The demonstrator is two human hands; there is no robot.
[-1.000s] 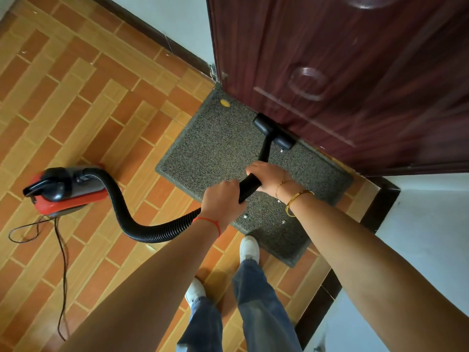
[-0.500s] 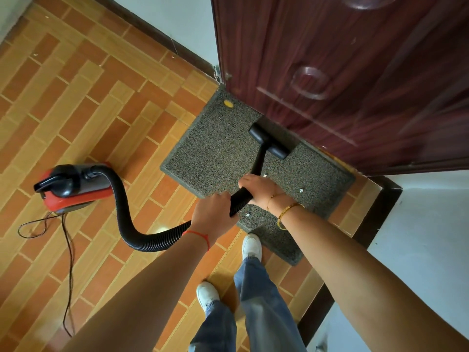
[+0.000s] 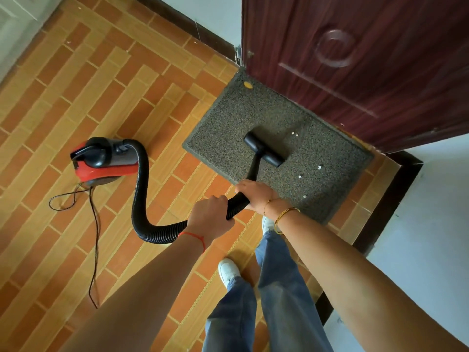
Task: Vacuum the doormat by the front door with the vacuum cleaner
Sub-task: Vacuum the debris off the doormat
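Currently both hands curl tight round the hose [image 3: 236, 203], left hand [image 3: 209, 217] behind right hand [image 3: 256, 195], nozzle [image 3: 264, 149] flat mid-mat [image 3: 228, 128], door [image 3: 355, 59] at 12, vacuum [image 3: 104, 161] at 9.

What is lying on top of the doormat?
The black floor nozzle, several white scraps and a yellow spot on the doormat. Anything under the nozzle is hidden.

Doormat [image 3: 236, 123] coarse, matt; hose [image 3: 138, 199] ribbed plastic.
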